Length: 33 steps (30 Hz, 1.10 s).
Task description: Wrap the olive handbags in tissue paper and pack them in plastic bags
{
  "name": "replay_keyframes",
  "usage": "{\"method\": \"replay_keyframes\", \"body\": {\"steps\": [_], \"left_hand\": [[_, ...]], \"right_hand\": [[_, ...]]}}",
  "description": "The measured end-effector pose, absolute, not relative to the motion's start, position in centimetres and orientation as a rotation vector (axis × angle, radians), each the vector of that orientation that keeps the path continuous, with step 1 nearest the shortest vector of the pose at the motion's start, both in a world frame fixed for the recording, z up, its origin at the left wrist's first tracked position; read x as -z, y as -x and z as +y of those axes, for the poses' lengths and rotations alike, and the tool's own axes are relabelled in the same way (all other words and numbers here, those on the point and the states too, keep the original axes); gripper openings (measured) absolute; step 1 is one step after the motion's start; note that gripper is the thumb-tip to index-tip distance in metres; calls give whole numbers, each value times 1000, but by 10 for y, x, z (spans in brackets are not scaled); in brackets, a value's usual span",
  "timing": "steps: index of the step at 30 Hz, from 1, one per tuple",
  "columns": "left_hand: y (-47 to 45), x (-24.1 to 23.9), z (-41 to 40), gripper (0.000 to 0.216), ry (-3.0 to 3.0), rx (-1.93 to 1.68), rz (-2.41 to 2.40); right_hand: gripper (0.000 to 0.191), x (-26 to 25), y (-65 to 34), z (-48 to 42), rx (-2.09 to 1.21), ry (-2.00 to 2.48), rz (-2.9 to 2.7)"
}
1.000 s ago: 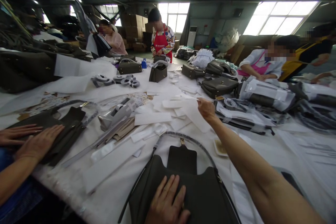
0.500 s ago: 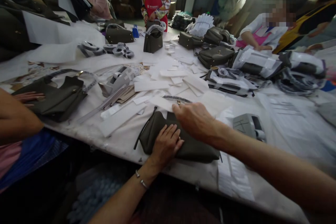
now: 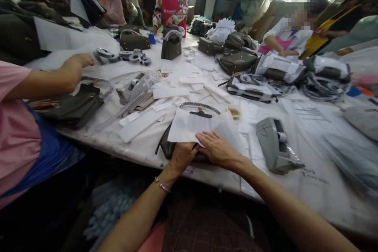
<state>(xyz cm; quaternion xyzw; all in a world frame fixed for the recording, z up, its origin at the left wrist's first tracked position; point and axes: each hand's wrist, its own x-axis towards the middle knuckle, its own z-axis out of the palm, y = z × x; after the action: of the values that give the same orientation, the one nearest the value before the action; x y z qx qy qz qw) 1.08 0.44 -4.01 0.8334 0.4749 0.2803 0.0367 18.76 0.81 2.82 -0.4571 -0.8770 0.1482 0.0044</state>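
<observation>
A dark olive handbag (image 3: 167, 146) lies at the table's near edge, mostly covered by a white sheet (image 3: 189, 126). Beyond the sheet's far edge, its wrapped handle (image 3: 203, 104) arches up. My left hand (image 3: 183, 155) is closed at the bag's near side, by the sheet's lower edge; what its curled fingers grip is hidden. Fingers stretched out, my right hand (image 3: 217, 147) rests flat on the sheet, its fingertips close to my left hand.
A grey tape dispenser (image 3: 273, 145) stands to the right, another (image 3: 137, 84) to the left among paper strips (image 3: 141, 126). Wrapped bags (image 3: 251, 88) are heaped at the right. On the left, a co-worker's arm (image 3: 59, 76) reaches over another handbag (image 3: 76, 106).
The white sheet now covers most of the handbag. My right hand has come down from above the bag onto it; my left hand has gone from lying flat to curled.
</observation>
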Motion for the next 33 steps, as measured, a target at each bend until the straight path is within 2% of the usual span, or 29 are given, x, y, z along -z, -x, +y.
{"method": "replay_keyframes", "body": {"steps": [10, 14, 23, 33], "left_hand": [[3, 40, -17, 29, -2631, -856, 1432], [12, 35, -35, 26, -2689, -862, 1382], [28, 39, -46, 13, -2675, -1172, 1273], [27, 41, -47, 16, -2660, -1193, 1297]], "right_hand": [[53, -25, -167, -15, -310, 1478, -2765], [48, -23, -166, -20, -225, 1456, -2784], [46, -8, -162, -31, 53, 1434, -2674], [41, -4, -172, -31, 41, 1277, -2678]]}}
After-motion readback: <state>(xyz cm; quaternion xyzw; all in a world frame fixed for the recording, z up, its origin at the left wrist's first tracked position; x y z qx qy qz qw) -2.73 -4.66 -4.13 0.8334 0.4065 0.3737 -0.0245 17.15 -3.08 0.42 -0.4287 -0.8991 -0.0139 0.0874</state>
